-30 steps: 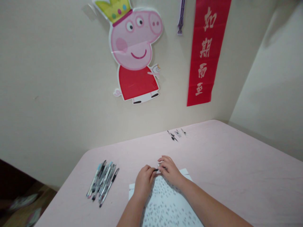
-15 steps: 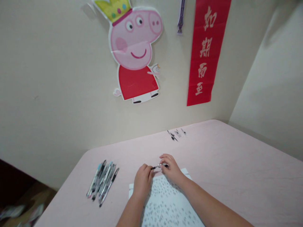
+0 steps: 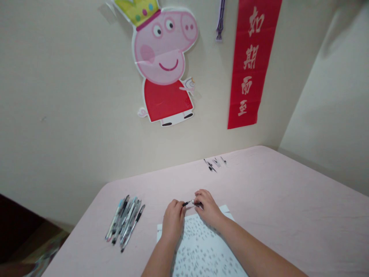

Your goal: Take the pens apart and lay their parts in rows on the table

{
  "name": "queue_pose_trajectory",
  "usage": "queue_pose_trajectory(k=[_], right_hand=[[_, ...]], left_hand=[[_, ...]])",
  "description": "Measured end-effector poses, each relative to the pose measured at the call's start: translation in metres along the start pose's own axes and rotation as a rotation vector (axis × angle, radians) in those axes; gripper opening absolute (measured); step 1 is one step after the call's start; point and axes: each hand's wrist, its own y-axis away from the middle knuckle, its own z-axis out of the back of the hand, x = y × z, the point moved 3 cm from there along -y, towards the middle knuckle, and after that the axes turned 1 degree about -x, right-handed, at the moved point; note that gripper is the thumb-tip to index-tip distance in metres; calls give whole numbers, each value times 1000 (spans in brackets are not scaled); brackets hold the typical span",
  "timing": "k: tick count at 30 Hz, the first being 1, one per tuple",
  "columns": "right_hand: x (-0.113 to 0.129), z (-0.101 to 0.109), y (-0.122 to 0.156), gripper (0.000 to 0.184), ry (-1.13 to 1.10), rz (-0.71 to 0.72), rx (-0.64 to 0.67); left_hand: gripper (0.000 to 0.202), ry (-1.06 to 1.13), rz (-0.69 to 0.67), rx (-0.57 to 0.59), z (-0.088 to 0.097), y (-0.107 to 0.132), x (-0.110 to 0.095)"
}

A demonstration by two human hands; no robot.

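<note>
Fingertips (image 3: 198,197) of the right hand (image 3: 208,207) are pinched narrowly around the silver end of a slim black-and-silver pen (image 3: 189,202). The left hand (image 3: 173,217) is curled closed, its thumb and forefinger gripping the pen's black end. The pen is held roughly level between the two hands, just above the far edge of a white sheet of paper printed with small grey marks (image 3: 201,250).

The sheet lies flat on a pink cloth-covered table (image 3: 288,207), directly under both forearms. To the left of the left hand, well apart from it, a bundle of slim plastic pens in black, grey and light blue (image 3: 125,221) lies side by side on the table. Near the far table edge, a few small dark pen parts (image 3: 213,164) lie loose; their kind cannot be told at this distance.

On the cream wall (image 3: 72,96) behind hang a pink pig-shaped cutout in a red dress (image 3: 164,65) and a red paper banner with pale characters (image 3: 250,61).
</note>
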Motion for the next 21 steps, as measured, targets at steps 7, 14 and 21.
queue_pose_trajectory(k=[7, 14, 21], right_hand=[[0, 1, -1, 30, -45, -3, -63], [8, 1, -3, 21, -75, 22, -18], [1, 1, -5, 17, -113, -21, -49]], left_hand=[[22, 11, -33, 4, -1, -1, 1], [20, 50, -111, 24, -2, 0, -3], [23, -48, -51, -88, 2, -3, 8]])
